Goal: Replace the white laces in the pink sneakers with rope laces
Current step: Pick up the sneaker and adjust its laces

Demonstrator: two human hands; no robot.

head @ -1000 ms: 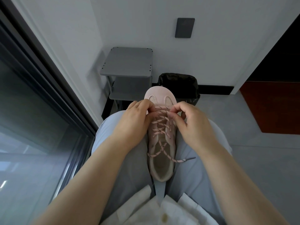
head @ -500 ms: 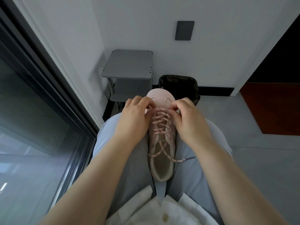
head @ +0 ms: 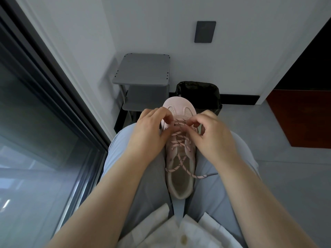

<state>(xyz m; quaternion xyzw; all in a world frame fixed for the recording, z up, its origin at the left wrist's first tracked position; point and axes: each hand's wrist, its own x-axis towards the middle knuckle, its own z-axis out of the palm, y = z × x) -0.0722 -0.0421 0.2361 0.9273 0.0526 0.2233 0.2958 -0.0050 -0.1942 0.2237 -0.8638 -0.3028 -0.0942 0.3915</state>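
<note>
There is one pink sneaker with a mesh toe (head: 180, 187), and it lies lengthwise in my lap in the groove between my two thighs in pale blue trousers (head: 216, 187), toe toward 12 o'clock and heel opening toward 6. One pink rope lace flecked with dark thread (head: 176, 145) zigzags up its eyelets. The lace's two loose ends trail across the opening: one short end (head: 167, 170) at the 9 o'clock edge, and one longer end with a dark tip (head: 206, 175) that hangs over the 3 o'clock edge onto my thigh. Both of my hands are at the toe end of the lacing. My left hand (head: 150, 135) comes in from 9 o'clock with its fingers (head: 165, 116) curled and its thumb and forefinger pinched on the lace at the top rows. My right hand (head: 215, 138) comes in from 3 o'clock in the same way, its fingers (head: 198, 119) bent tight and nipping the lace on the opposite side. The two hands are near each other but apart, with the crossings showing between them. Beyond the toe, at 12 o'clock, stand one small grey stand of stacked shelves (head: 143, 68) and, just beside it toward 1 o'clock, one bin lined with a black bag (head: 197, 92). One dark grey rectangular plate (head: 205, 32) sits on the white wall above the bin. A dark-framed window (head: 35, 140) runs along 9 o'clock, and the hem of my white shirt (head: 197, 235) lies at 6 o'clock.
</note>
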